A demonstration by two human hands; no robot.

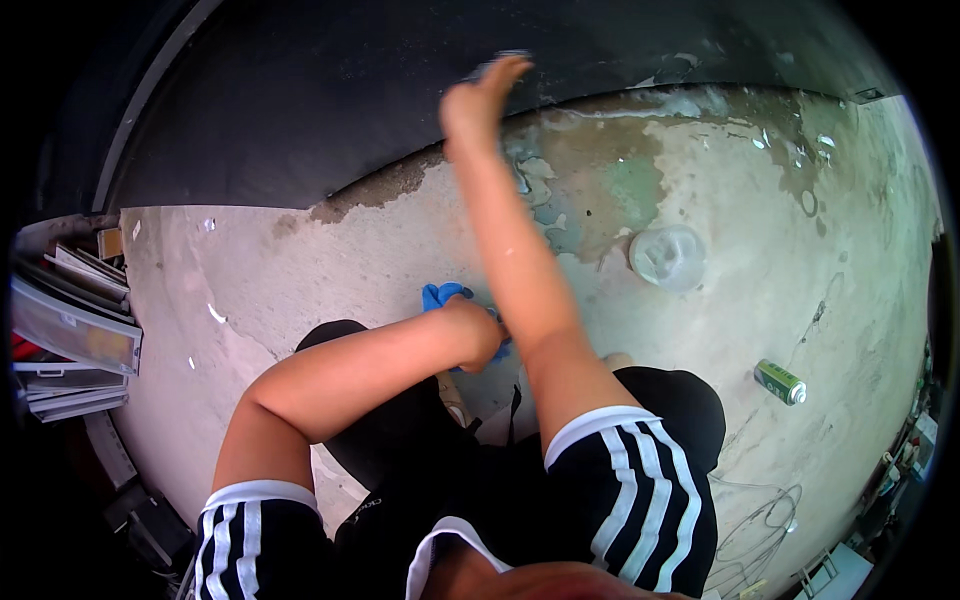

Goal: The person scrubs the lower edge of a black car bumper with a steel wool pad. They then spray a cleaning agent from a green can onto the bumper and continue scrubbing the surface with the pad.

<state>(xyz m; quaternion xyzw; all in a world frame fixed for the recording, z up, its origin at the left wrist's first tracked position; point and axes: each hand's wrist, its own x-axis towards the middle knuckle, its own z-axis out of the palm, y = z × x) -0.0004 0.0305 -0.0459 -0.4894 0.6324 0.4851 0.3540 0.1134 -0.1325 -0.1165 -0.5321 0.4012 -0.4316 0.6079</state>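
Note:
My left hand (478, 333) is closed around a crumpled blue cloth (446, 294), low between my knees; parts of the cloth stick out on both sides of the fist. My right arm reaches far forward, and the right hand (482, 100) is up at the large dark panel (300, 110). A thin greyish thing (512, 54) shows at its fingertips, smeared by motion, so its kind is unclear. Wet patches (600, 180) spread over the concrete floor along the panel's lower edge. Right of my forearm stands a clear plastic tub (668, 258), its contents hard to make out.
A green spray can (780, 382) lies on its side at the right. Thin cable (765, 525) is looped on the floor at lower right. Stacked panels and drawers (80, 325) line the left side. White scraps (826, 141) dot the floor at far right.

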